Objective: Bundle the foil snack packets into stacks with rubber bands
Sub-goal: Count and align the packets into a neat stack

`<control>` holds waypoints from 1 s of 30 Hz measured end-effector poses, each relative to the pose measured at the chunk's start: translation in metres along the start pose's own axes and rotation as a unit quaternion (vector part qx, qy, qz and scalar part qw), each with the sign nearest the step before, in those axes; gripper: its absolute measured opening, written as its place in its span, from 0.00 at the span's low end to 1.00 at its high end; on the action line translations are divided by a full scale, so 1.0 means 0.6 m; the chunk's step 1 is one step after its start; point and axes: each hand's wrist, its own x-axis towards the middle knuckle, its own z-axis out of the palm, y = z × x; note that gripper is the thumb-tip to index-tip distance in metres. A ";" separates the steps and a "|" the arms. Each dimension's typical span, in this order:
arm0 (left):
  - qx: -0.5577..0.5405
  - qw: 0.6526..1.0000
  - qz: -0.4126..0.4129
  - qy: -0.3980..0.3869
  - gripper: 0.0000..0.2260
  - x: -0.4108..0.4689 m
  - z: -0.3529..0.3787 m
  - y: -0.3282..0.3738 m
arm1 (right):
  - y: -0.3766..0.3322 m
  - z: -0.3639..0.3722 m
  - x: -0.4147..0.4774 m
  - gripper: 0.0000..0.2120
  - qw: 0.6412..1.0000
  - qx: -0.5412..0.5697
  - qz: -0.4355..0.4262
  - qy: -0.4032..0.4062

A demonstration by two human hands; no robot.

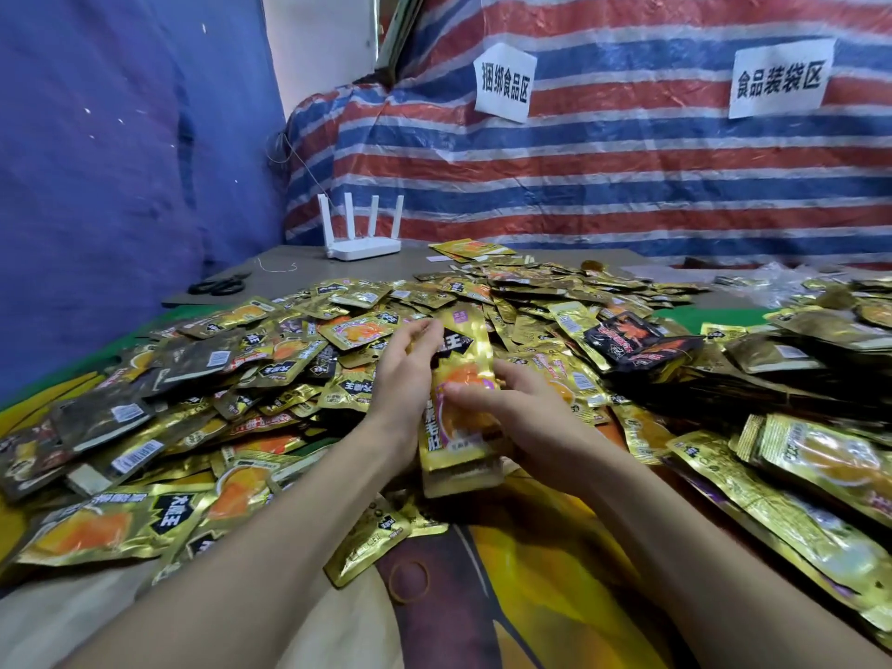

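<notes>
Left paper sign [503,83]: 捆绑食品区; right sign [778,78]: 食品装袋区

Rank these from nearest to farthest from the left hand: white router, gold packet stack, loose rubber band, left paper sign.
1. gold packet stack, against the left hand fingers.
2. loose rubber band, on the cloth nearer the person.
3. white router, far back on the table.
4. left paper sign, on the striped tarp behind.
</notes>
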 end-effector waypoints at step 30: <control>0.417 0.852 0.228 -0.219 0.17 -0.032 -0.008 -0.023 | -0.158 -0.171 -0.053 0.23 0.726 -0.619 -0.090 0.286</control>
